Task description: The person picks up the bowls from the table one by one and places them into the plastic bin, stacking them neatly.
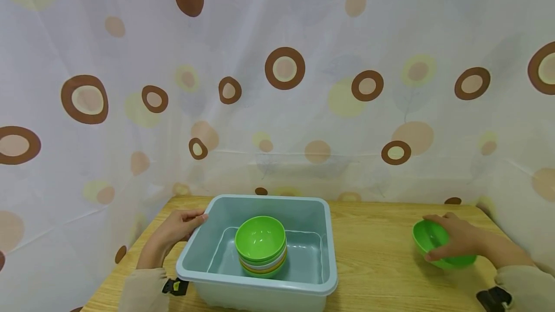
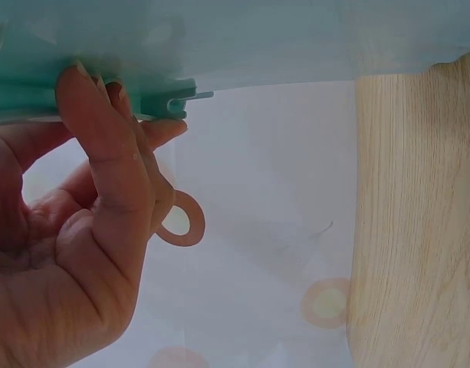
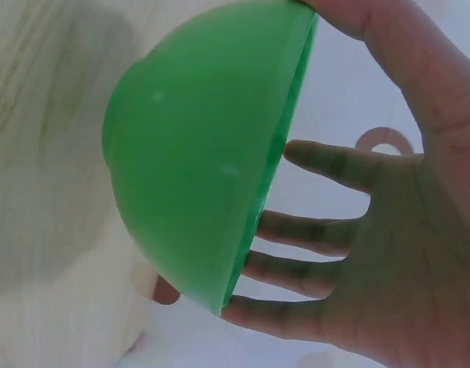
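A green bowl is held by my right hand at the right side of the table. Thumb and fingers grip its rim from above, and in the right wrist view the bowl is tilted, its base towards the wooden surface. My left hand grips the left rim of a pale blue plastic tub; the left wrist view shows the fingers curled under the tub's edge. Inside the tub stands a stack of nested bowls, green on top with white, yellow and green rims below.
The tub stands on a light wooden table, left of the middle. A white curtain with brown and beige circles hangs behind the table and along both sides.
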Demonstrator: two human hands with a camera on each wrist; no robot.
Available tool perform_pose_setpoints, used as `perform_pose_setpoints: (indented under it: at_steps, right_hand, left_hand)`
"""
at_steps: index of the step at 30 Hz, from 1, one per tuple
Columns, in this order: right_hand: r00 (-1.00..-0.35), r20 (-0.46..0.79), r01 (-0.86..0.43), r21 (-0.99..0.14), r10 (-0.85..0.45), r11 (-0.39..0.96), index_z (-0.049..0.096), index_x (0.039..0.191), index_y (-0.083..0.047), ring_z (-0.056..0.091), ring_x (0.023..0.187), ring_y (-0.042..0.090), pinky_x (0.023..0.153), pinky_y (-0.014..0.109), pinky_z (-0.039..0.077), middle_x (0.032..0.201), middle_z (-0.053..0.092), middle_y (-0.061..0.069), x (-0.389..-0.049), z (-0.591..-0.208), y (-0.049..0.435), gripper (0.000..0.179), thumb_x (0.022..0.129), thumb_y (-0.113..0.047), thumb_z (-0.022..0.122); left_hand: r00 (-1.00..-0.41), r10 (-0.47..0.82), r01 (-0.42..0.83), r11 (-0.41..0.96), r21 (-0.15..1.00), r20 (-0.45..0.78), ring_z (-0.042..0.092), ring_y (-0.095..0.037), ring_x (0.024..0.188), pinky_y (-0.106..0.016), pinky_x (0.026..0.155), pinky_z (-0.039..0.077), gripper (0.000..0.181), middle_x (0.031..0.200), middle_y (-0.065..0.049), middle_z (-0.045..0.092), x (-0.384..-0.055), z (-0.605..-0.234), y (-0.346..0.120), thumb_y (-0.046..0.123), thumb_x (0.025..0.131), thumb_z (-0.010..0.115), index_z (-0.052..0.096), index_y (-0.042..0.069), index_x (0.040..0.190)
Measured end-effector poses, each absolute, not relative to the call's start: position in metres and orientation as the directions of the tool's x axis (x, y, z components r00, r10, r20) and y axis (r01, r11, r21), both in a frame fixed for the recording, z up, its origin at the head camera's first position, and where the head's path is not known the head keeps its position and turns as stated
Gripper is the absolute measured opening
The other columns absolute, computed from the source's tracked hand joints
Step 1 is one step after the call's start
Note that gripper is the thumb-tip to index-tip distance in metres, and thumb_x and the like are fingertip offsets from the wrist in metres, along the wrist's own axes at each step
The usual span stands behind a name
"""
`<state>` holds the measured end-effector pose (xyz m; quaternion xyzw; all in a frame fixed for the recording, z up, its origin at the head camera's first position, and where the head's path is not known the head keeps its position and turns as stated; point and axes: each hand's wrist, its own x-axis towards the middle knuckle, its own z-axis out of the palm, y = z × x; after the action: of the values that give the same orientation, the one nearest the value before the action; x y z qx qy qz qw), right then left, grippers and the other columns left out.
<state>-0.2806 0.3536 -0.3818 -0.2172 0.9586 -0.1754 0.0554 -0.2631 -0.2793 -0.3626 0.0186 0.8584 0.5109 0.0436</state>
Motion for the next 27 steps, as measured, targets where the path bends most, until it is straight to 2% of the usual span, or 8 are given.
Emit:
perform_pose_setpoints:
  at_steps: [5, 11, 16, 23, 27]
  right_hand:
    - [-0.886, -0.013, -0.428, -0.361, -0.464, 0.828, 0.042, 0.131, 0.014, 0.052, 0.096, 0.053, 0.068, 0.056, 0.047, 0.116, 0.041, 0.041, -0.278, -0.372, 0.342, 0.078, 0.078, -0.03, 0.078]
    - [-0.88, 0.003, -0.446, -0.344, -0.474, 0.826, 0.045, 0.133, 0.011, 0.055, 0.096, 0.044, 0.068, 0.052, 0.048, 0.116, 0.044, 0.037, -0.272, -0.36, 0.327, 0.081, 0.074, -0.032, 0.081]
    - [-0.875, 0.008, -0.459, -0.326, -0.483, 0.826, 0.046, 0.133, 0.01, 0.053, 0.099, 0.049, 0.068, 0.054, 0.048, 0.119, 0.042, 0.041, -0.27, -0.353, 0.316, 0.082, 0.072, -0.033, 0.082]
    - [-0.873, -0.008, -0.458, -0.331, -0.488, 0.825, 0.047, 0.134, 0.007, 0.055, 0.092, 0.035, 0.067, 0.047, 0.049, 0.115, 0.047, 0.031, -0.266, -0.337, 0.299, 0.084, 0.07, -0.035, 0.083]
    - [-0.874, -0.029, -0.446, -0.346, -0.485, 0.825, 0.046, 0.136, 0.005, 0.055, 0.093, 0.034, 0.067, 0.046, 0.05, 0.116, 0.046, 0.029, -0.264, -0.328, 0.287, 0.086, 0.07, -0.037, 0.083]
  left_hand:
    - [-0.996, 0.073, -0.014, 0.475, 0.88, -0.055, 0.061, -0.015, 0.074, -0.032, 0.067, 0.054, 0.054, 0.092, -0.006, 0.067, -0.263, -0.362, -0.279, 0.028, 0.098, 0.058, 0.048, -0.005, 0.138]
    - [-0.996, 0.075, -0.011, 0.478, 0.878, -0.054, 0.062, -0.015, 0.075, -0.032, 0.067, 0.054, 0.053, 0.093, -0.006, 0.067, -0.263, -0.362, -0.279, 0.029, 0.097, 0.059, 0.049, -0.005, 0.137]
    - [-0.996, 0.072, -0.012, 0.478, 0.878, -0.053, 0.062, -0.015, 0.076, -0.032, 0.068, 0.054, 0.054, 0.096, -0.007, 0.068, -0.262, -0.361, -0.278, 0.03, 0.097, 0.059, 0.049, -0.006, 0.137]
    - [-0.996, 0.069, -0.009, 0.474, 0.881, -0.047, 0.062, -0.015, 0.074, -0.032, 0.066, 0.054, 0.054, 0.092, -0.006, 0.067, -0.263, -0.361, -0.278, 0.028, 0.097, 0.06, 0.049, -0.006, 0.137]
    - [-0.997, 0.07, -0.002, 0.48, 0.877, -0.04, 0.062, -0.015, 0.073, -0.032, 0.065, 0.054, 0.054, 0.091, -0.006, 0.067, -0.262, -0.361, -0.278, 0.029, 0.096, 0.06, 0.049, -0.006, 0.137]
